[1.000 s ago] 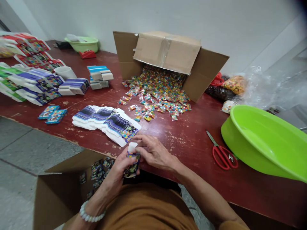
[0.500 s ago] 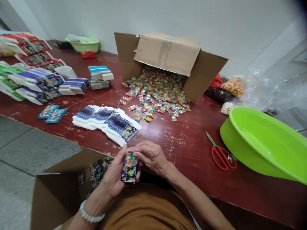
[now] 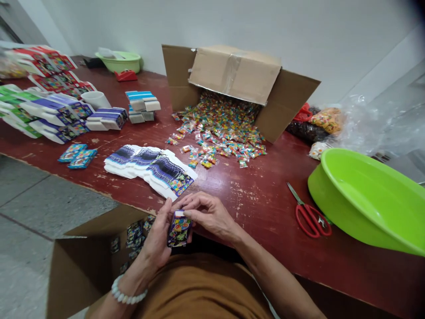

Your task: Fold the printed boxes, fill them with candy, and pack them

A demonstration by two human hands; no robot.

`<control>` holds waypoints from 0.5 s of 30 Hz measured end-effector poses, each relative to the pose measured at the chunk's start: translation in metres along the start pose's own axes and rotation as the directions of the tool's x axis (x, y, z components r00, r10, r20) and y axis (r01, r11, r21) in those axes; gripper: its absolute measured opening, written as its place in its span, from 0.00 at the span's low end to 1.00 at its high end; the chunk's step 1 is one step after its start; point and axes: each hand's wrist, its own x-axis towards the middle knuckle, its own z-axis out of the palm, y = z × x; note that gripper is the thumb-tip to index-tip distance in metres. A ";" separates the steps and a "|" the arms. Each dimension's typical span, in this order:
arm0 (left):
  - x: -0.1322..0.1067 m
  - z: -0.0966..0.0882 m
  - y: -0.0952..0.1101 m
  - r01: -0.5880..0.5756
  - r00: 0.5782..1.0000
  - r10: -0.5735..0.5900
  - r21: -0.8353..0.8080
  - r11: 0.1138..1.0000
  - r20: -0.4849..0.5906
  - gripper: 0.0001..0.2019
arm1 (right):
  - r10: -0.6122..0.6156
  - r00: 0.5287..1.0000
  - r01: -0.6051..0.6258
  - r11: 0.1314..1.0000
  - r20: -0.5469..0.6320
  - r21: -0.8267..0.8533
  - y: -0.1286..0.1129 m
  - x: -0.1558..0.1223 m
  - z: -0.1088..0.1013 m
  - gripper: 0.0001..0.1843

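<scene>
A small dark printed candy box (image 3: 179, 231) is held upright in front of my body. My left hand (image 3: 158, 237) wraps round it from the left, with fingers behind it. At its top end, my right hand (image 3: 208, 215) pinches the white flap with thumb and fingers. Just beyond my hands lies a fanned stack of flat purple-and-black cartons (image 3: 151, 166). Small wrapped candies (image 3: 215, 141) spill over the red table (image 3: 252, 201) from a tipped cardboard box (image 3: 235, 73). Whether the held box has candy in it is hidden.
Red-handled scissors (image 3: 310, 217) and a large green basin (image 3: 368, 199) are at the right. Two blue packs (image 3: 78, 156) lie left of the cartons. Stacked boxes (image 3: 55, 108) stand far left. Below the table edge, an open carton (image 3: 78, 266) holds several small dark boxes.
My right fingers have shifted at the top of the candy box, and its white flap now shows more plainly. The view has turned slightly left.
</scene>
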 end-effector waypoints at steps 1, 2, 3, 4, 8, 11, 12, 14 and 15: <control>0.000 0.002 0.001 0.000 1.000 -0.001 -0.009 1.000 -0.020 0.28 | -0.082 0.996 0.085 0.993 0.037 -0.078 0.001 -0.002 0.000 0.07; 0.000 0.004 0.003 0.000 0.999 -0.001 -0.016 1.000 -0.049 0.25 | -0.146 0.987 0.155 0.977 0.071 -0.146 0.003 -0.004 0.000 0.06; -0.001 0.005 0.004 -0.004 0.997 0.003 -0.018 1.000 -0.081 0.23 | -0.179 0.979 0.194 0.961 0.093 -0.196 0.006 -0.004 0.000 0.06; -0.001 0.005 0.005 -0.014 0.994 0.012 -0.014 1.000 -0.109 0.21 | -0.183 0.977 0.203 0.952 0.105 -0.230 0.009 -0.003 0.000 0.07; -0.006 -0.024 0.014 -0.128 0.982 0.146 0.147 0.981 -0.121 0.25 | -0.050 0.998 0.033 0.925 -0.036 -0.378 0.026 0.023 -0.012 0.12; -0.010 -0.072 0.025 -0.251 0.873 0.408 0.472 0.845 -0.267 0.31 | -0.054 0.965 -0.117 0.789 -0.258 -0.603 0.039 0.055 -0.028 0.21; -0.011 -0.089 0.028 -0.261 0.776 0.529 0.589 0.765 -0.344 0.31 | -0.069 0.953 -0.157 0.719 -0.295 -0.677 0.042 0.064 -0.032 0.25; -0.013 -0.113 0.033 -0.231 0.661 0.653 0.727 0.646 -0.370 0.30 | -0.083 0.936 -0.235 0.572 -0.341 -0.786 0.047 0.078 -0.035 0.33; -0.013 -0.120 0.034 -0.239 0.628 0.696 0.765 0.598 -0.347 0.29 | -0.076 0.932 -0.270 0.509 -0.355 -0.817 0.049 0.082 -0.033 0.35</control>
